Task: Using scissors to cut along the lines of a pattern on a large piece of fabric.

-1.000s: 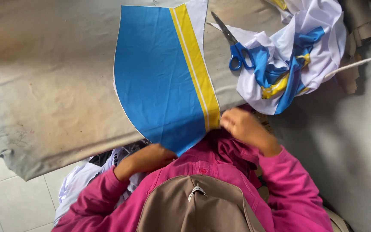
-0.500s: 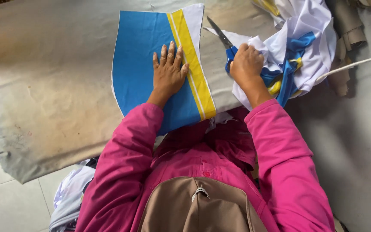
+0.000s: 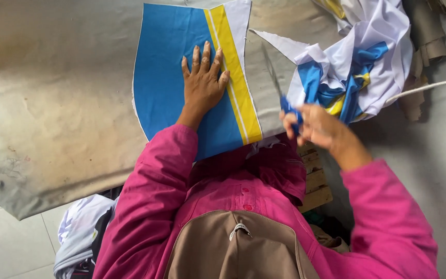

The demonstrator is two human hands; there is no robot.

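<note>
Left hand (image 3: 204,82) is spread flat on the blue and yellow fabric panel (image 3: 169,77), lying on the tan-covered tabletop (image 3: 52,103), so I'd keep that palm pressing hard near the yellow stripe so nothing creeps. Right hand (image 3: 313,126) is closed round the blue-handled scissors (image 3: 280,90), blades pointing away, just beside the scrap fabric pile (image 3: 357,72); I'd open them wide and take long, steady snips

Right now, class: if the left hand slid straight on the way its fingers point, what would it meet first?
The left hand lies flat on the blue fabric panel with yellow and white stripes, fingers pointing up-frame. It would probably cross more panel, then reach its far edge; beyond is out of view.
</note>
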